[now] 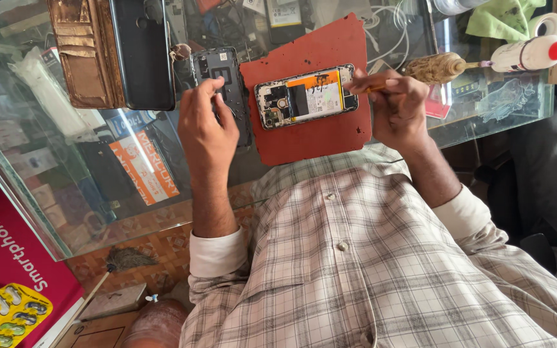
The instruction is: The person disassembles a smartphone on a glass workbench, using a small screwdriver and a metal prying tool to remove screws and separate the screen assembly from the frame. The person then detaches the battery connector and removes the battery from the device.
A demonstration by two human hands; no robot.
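Dressed in a light plaid button-up shirt (pixel 381 258), pale cream ground crossed by grey and brownish checks. Small round pale buttons (pixel 342 245) down the front placket. Sleeves rolled back above the wrists into plain whitish cuffs (pixel 217 253), one on each arm. Bare forearms. No rings or watch on the left hand (pixel 206 125) or the right hand (pixel 396 106).
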